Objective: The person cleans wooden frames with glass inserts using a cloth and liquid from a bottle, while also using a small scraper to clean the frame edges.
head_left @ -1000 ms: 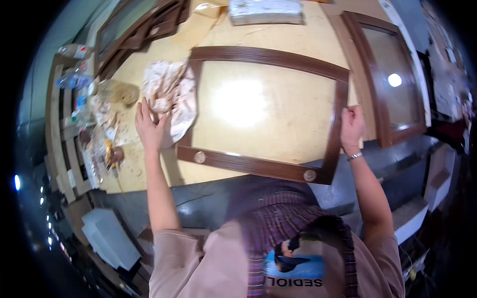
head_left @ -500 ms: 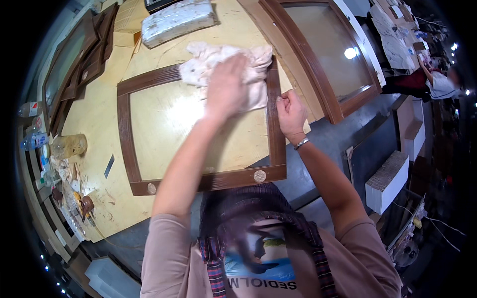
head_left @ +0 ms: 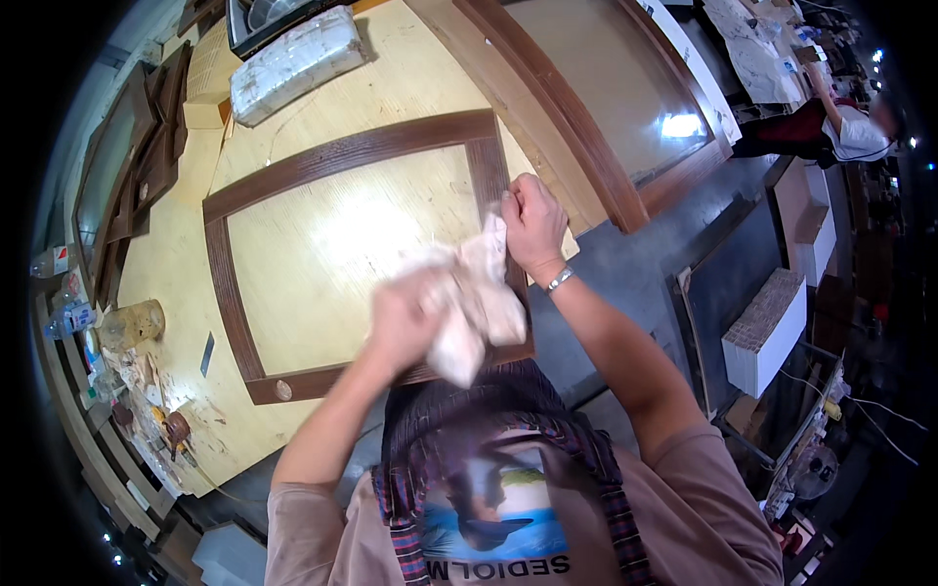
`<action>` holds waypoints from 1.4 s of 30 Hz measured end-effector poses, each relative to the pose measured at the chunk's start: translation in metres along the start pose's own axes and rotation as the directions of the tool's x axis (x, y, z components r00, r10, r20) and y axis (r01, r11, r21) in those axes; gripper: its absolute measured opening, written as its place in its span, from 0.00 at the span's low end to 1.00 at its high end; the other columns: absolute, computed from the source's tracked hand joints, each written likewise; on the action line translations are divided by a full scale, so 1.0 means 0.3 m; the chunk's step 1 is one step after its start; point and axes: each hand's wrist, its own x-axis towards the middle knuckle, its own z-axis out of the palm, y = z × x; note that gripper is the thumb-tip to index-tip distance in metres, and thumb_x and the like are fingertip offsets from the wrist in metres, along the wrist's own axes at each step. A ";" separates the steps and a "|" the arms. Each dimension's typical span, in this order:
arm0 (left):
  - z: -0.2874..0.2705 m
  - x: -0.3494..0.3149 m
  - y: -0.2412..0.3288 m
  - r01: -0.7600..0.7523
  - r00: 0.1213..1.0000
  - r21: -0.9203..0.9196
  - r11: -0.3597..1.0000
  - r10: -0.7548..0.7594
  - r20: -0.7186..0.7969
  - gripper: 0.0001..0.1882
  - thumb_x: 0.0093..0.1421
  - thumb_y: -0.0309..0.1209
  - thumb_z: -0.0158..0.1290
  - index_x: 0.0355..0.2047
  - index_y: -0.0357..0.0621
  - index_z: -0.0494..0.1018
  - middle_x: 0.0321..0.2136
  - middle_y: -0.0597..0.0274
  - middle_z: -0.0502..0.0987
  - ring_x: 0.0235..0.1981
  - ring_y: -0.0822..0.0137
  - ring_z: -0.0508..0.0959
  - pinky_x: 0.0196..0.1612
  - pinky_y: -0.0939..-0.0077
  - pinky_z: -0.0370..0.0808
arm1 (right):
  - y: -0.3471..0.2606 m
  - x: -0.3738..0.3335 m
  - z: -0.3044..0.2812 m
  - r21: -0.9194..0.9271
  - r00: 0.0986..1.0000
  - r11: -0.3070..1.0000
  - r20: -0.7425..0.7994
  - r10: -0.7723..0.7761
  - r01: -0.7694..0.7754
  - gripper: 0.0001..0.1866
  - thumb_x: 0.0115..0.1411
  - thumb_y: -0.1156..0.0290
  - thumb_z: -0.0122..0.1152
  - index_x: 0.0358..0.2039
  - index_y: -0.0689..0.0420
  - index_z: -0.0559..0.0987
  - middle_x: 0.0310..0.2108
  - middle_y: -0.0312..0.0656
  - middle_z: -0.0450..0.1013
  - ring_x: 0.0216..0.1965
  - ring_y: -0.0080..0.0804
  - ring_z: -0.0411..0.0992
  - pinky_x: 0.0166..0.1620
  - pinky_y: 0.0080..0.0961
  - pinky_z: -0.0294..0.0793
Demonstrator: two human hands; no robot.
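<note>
Left hand (head_left: 403,317) a blur, clenched, its forearm (head_left: 337,410) angling inward; right hand (head_left: 535,223) farther forward, fingers (head_left: 526,186) curled into a fist, wrist fairly straight; both elbows spread wide!

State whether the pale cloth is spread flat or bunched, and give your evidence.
Bunched: the left hand grips one side of the cloth, whose folds and loose ends jut out over the brown frame.

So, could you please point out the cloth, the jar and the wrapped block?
Cloth (head_left: 467,317), head view, on its folds.
Jar (head_left: 133,325), head view, on its side.
Wrapped block (head_left: 296,64), head view, on its top.
</note>
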 end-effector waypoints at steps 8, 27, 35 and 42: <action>0.116 0.092 0.023 -0.292 0.956 0.442 0.848 0.243 0.165 0.32 0.47 0.28 0.58 0.56 0.44 0.68 0.51 0.50 0.72 0.50 0.50 0.71 0.58 0.53 0.64 | 0.008 0.008 0.002 -0.060 0.999 0.998 0.033 0.006 -0.004 0.05 0.54 0.72 0.57 0.28 0.55 0.70 0.24 0.44 0.69 0.29 0.49 0.71 0.31 0.44 0.67; 0.081 0.054 0.034 -0.261 0.950 0.483 0.836 0.133 0.282 0.28 0.41 0.24 0.54 0.47 0.54 0.76 0.54 0.58 0.71 0.51 0.48 0.68 0.57 0.51 0.60 | 0.002 -0.013 -0.013 -0.093 0.997 0.995 0.060 0.046 -0.040 0.03 0.52 0.72 0.53 0.27 0.55 0.70 0.26 0.49 0.69 0.32 0.54 0.70 0.34 0.47 0.68; 0.159 0.346 -0.036 -0.163 0.978 0.464 0.871 0.204 -0.038 0.24 0.41 0.16 0.51 0.42 0.45 0.74 0.54 0.52 0.72 0.43 0.49 0.70 0.47 0.58 0.67 | -0.008 0.016 -0.067 -0.101 1.000 0.995 0.011 -0.013 0.014 0.06 0.54 0.71 0.53 0.31 0.56 0.68 0.29 0.47 0.69 0.34 0.49 0.71 0.36 0.43 0.71; 0.064 -0.141 0.045 -0.262 0.923 0.213 0.941 0.180 0.339 0.21 0.37 0.19 0.51 0.35 0.46 0.76 0.49 0.60 0.76 0.37 0.54 0.70 0.45 0.60 0.67 | -0.005 -0.022 0.033 -0.107 0.996 0.994 0.084 0.008 0.001 0.06 0.55 0.68 0.54 0.32 0.55 0.70 0.31 0.45 0.71 0.35 0.48 0.72 0.38 0.44 0.72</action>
